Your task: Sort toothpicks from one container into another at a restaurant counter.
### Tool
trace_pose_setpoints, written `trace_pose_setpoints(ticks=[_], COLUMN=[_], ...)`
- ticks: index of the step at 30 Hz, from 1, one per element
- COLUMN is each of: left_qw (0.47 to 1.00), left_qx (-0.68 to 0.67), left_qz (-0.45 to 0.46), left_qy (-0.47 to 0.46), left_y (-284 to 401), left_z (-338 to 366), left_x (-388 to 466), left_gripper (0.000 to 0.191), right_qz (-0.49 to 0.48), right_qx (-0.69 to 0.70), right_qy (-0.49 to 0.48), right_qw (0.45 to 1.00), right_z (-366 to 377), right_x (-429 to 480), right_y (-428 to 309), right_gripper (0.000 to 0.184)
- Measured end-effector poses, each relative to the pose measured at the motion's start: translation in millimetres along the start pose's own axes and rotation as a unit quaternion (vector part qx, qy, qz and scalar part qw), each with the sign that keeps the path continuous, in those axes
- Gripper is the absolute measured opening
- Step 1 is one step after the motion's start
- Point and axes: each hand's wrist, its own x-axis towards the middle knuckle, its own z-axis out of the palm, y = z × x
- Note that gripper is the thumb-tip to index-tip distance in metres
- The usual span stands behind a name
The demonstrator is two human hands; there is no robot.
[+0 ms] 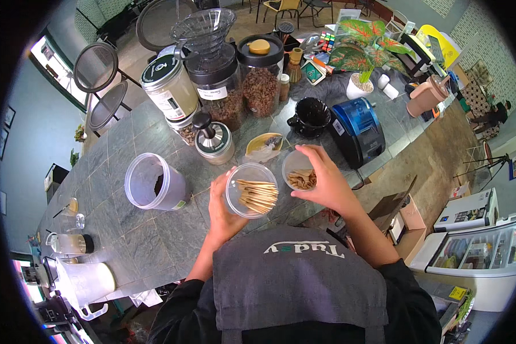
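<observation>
My left hand is closed around a clear plastic cup of thin wooden sticks, held in front of my apron. To its right, my right hand grips a second clear cup with crumpled brown pieces at its bottom. Just beyond the cups lies a small yellow dish with a crumpled clear wrapper. On the left of the tiled counter an open translucent tub holds something dark. A round tamper-like tool with a black knob stands behind my left hand.
Jars of brown contents, a glass dripper and a lidded white jar stand at the back. A black ceramic dripper, a blue-and-black machine, a potted plant and a pink tumbler are rightward. A white pitcher stands near left.
</observation>
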Motion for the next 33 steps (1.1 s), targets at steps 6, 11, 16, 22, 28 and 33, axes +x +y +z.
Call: trace_pose_setpoints(ticks=[6, 11, 16, 22, 28, 33], left_qw=[0.998, 0.994, 0.987, 0.989, 0.991, 0.992], left_qx=[-0.051, -0.099, -0.092, -0.112, -0.122, -0.115], left_qz=[0.024, 0.017, 0.086, 0.047, 0.033, 0.023], left_qy=[-0.007, -0.052, -0.103, -0.083, -0.046, -0.051], left_y=[-11, -15, -16, -24, -33, -37], left_z=[-4, -4, 4, 8, 13, 9], left_x=[-10, -11, -4, -15, -16, -22], left_gripper=[0.100, 0.093, 0.092, 0.091, 0.092, 0.095], right_qz=[-0.049, -0.089, -0.114, -0.120, -0.046, 0.060], right_qx=[-0.135, -0.038, -0.273, -0.275, -0.155, 0.039], right_qy=[0.119, 0.055, -0.023, 0.002, 0.086, 0.196], right_qw=[0.982, 0.994, 0.955, 0.954, 0.983, 0.978], right_z=[2, 24, 76, 74, 23, -9], right_x=[-1, 1, 1, -3, -9, -4], right_y=[-30, -97, -84, -94, -100, -59], right_gripper=[0.075, 0.014, 0.008, 0.009, 0.013, 0.017])
